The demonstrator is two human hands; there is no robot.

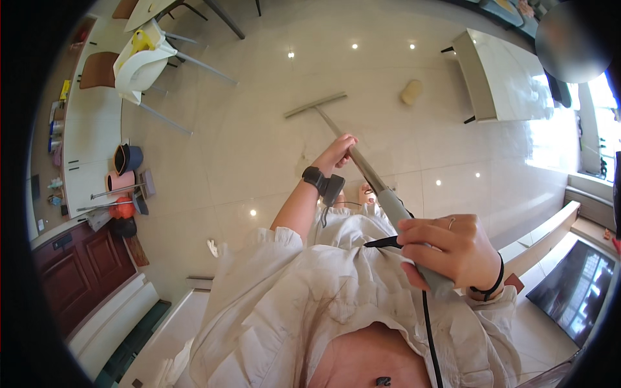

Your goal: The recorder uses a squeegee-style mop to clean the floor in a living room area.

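Observation:
A long grey pole runs diagonally from my body down to a flat, wide mop head on the glossy tiled floor. My left hand is wrapped round the middle of the pole, with a dark band and black device strapped at that wrist. My right hand, with a ring and a black wrist cord, grips the thicker upper handle near my waist. A black cable hangs down beside it. My feet show partly beneath the pole, behind my light skirt.
A white high chair and table are at upper left; a low table at upper right. A beige object lies on the floor. Left are cabinets, several bins and tools, and a wooden door. A screen is lower right.

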